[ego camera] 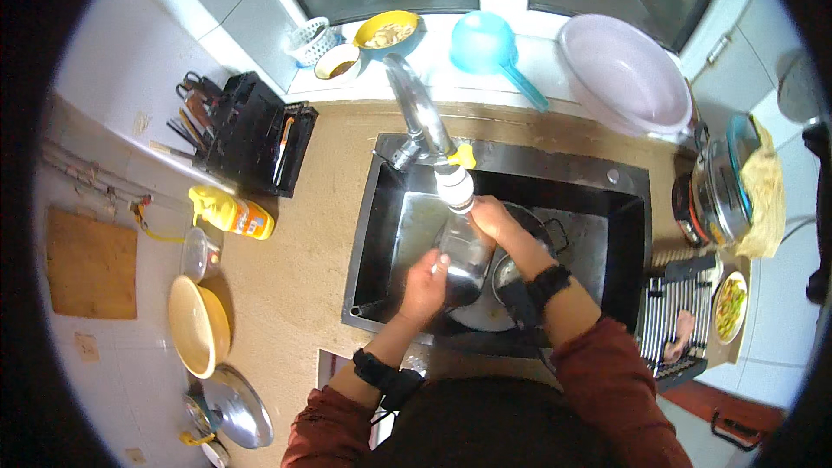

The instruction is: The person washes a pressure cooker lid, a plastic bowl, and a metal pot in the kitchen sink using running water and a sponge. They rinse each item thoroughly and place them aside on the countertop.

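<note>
Under the white nozzle [454,187] of the chrome faucet [419,104], both hands hold a broad, shiny metal vessel [467,253], blurred, over the black sink [627,260]. My left hand [424,286] grips its left side, thumb uppermost. My right hand [497,220] holds its upper right edge, close to the nozzle, with the fingers partly hidden. Lower in the basin is a dark pan [536,224] with a loop handle, largely covered by my right arm. A round pale item [478,318] lies at the sink bottom, partly hidden.
Left on the counter are a black knife rack [240,133], yellow bottle [231,211], yellow basin [198,328] and metal lid [244,406]. A blue ladle [482,42] and pale washbasin [627,71] stand on the sill. At right are a draining rack [673,312] and a plate of food [730,309].
</note>
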A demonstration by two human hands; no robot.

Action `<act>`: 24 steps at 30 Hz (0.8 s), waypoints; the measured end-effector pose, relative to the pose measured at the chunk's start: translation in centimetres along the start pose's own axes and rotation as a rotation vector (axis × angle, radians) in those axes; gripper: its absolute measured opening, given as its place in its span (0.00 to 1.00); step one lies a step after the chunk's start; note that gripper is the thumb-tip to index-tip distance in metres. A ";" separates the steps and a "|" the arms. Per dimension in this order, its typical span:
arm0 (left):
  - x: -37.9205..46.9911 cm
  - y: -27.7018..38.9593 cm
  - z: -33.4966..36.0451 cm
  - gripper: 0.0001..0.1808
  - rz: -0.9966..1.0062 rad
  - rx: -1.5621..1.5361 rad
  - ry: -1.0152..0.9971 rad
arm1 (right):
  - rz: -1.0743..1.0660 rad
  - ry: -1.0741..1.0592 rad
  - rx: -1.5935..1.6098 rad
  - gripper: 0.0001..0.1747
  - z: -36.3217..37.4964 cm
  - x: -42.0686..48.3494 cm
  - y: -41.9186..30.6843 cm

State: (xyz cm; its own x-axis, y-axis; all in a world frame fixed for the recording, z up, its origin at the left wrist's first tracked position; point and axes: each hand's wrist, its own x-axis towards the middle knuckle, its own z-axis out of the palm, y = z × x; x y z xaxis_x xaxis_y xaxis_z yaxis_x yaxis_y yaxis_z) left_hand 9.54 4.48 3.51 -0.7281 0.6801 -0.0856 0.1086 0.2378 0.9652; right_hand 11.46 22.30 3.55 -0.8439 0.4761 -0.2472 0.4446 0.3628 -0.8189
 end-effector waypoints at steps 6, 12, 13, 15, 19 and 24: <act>2.6 -0.6 -0.8 0.11 -0.125 -0.379 -0.006 | -0.487 0.549 -0.365 0.15 4.4 -5.9 -2.4; 1.2 -0.4 0.1 0.13 -0.196 -0.486 -0.173 | 0.007 -0.016 -0.383 0.22 0.0 -2.7 -1.2; 0.7 -0.3 0.1 0.13 -0.171 -0.490 -0.215 | 0.238 -0.119 -0.191 0.24 -0.9 -1.2 -1.1; 0.4 0.0 0.2 0.13 -0.149 -0.447 -0.162 | 0.457 -0.051 0.039 0.23 -1.7 0.4 -1.2; 1.9 0.6 0.1 0.14 -0.260 -0.517 0.047 | -0.070 0.147 -0.170 0.21 1.5 -2.9 -3.3; 4.0 0.9 -1.1 0.23 -0.518 -1.123 0.232 | -0.625 0.439 -0.335 0.25 4.8 -9.5 -3.3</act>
State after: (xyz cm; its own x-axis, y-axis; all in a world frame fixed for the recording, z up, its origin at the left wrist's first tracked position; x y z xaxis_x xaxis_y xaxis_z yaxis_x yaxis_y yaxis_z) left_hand 6.00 6.64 4.27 -0.6270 0.5188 -0.5811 -0.7766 -0.3577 0.5186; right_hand 16.57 12.70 6.16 -0.8018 0.3516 0.4832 0.0572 0.8500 -0.5236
